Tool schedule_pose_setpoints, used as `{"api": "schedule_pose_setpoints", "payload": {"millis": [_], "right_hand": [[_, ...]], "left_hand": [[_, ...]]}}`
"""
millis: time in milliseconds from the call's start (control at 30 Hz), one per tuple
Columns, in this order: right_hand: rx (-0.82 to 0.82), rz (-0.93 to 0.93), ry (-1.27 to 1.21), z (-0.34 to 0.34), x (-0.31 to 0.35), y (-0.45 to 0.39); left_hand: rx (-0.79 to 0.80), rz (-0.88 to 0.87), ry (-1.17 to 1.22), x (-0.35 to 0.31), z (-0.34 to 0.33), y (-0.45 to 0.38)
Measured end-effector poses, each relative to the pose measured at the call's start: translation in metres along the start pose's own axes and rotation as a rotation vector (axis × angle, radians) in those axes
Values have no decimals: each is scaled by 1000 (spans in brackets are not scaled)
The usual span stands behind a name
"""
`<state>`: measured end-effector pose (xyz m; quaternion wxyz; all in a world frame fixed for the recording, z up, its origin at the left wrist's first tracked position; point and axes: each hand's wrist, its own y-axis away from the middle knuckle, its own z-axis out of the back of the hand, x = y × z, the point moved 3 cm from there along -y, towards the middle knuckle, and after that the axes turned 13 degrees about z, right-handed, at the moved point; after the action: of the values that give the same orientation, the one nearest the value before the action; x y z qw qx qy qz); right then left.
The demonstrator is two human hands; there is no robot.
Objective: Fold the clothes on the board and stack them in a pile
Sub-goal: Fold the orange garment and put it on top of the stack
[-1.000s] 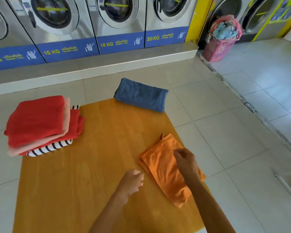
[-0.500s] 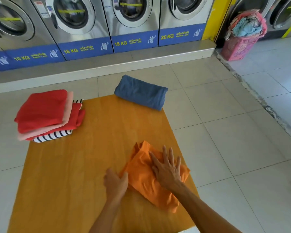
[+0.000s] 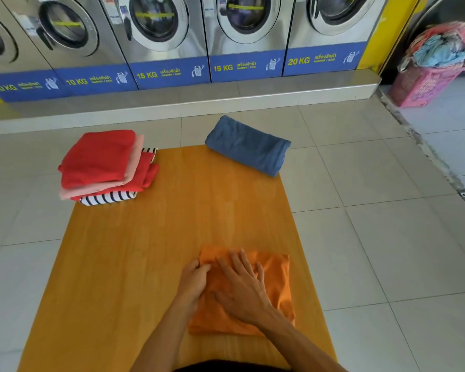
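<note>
While my flat, open right hand (image 3: 243, 288) pins the orange garment (image 3: 275, 285), I square its fold.
My left hand (image 3: 193, 281) pinches the left edge; I'd tug it even on the board (image 3: 145, 251), then press the crease.

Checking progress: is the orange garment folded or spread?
Folded: the orange garment lies as a compact rectangle under both hands.

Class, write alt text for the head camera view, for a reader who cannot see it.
Two bare hands work a folded orange cloth on a wooden board: the right hand flat on top, the left hand gripping its left edge. A pile of folded clothes sits at the board's far left corner, a blue bundle at its far right.
</note>
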<state>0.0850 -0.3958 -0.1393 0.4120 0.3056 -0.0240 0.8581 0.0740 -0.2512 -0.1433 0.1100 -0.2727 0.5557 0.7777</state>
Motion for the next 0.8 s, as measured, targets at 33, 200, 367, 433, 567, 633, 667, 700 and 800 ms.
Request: {"api": "schedule_pose_setpoints", "payload": {"millis": [33, 200, 367, 433, 567, 633, 667, 700, 800], "right_hand": [[-1, 15, 3, 1, 0, 1], [16, 78, 23, 1, 0, 5], [-53, 81, -15, 7, -5, 5], [-92, 66, 13, 7, -7, 5], [-100, -1, 21, 2, -7, 6], [-99, -17, 23, -1, -2, 3], [-96, -10, 35, -3, 2, 1], [-92, 2, 51, -6, 5, -1], [-36, 21, 58, -12, 8, -5]], "left_hand": [[19, 15, 68, 1, 0, -2], [222, 79, 304, -3, -8, 2], [248, 131, 425, 1, 3, -15], [114, 141, 408, 7, 10, -28], [-60, 146, 215, 12, 13, -31], [-50, 129, 93, 7, 11, -21], [-17, 121, 57, 7, 8, -20], [18, 121, 41, 6, 7, -18], [114, 122, 108, 8, 9, -19]]}}
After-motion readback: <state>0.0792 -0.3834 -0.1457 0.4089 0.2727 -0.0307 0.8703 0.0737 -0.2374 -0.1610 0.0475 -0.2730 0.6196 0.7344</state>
